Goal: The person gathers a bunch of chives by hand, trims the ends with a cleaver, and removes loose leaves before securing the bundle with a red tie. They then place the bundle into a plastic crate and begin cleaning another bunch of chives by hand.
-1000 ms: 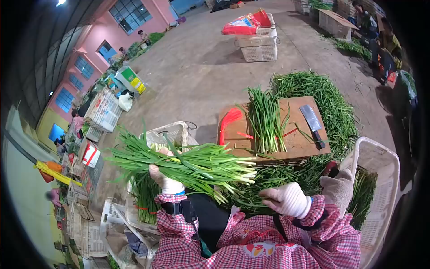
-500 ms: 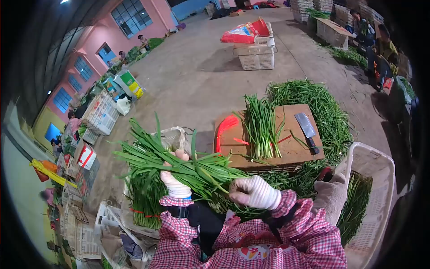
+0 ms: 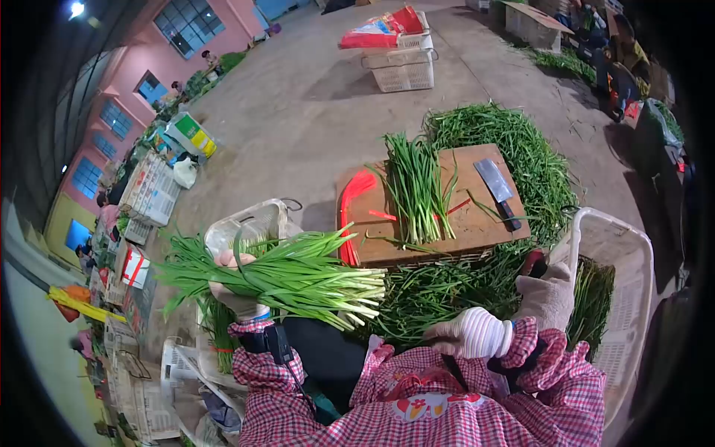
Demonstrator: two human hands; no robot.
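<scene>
My left hand (image 3: 232, 274) is closed around a bunch of garlic chives (image 3: 298, 272), green leaves to the left and pale cut ends to the right. My right hand (image 3: 473, 333), in a white knitted glove, is curled closed in front of the checked apron, with nothing showing in it. Beyond the hands a wooden board (image 3: 471, 216) bears a second chive bunch (image 3: 418, 194), a cleaver (image 3: 497, 192) with a black handle, and red ties (image 3: 356, 195). Loose chive leaves (image 3: 439, 294) fill the space between board and lap.
At my right stands a white plastic basket (image 3: 625, 298) holding greens. Another basket (image 3: 246, 223) is at the left, behind the held bunch. A leaf heap (image 3: 514, 149) lies beside the board. Stacked baskets (image 3: 402, 71) stand farther off, and people sit along both sides.
My right hand has come off the chives and moved right and down towards my body. My left hand has shifted left with the bunch, whose pale ends now show.
</scene>
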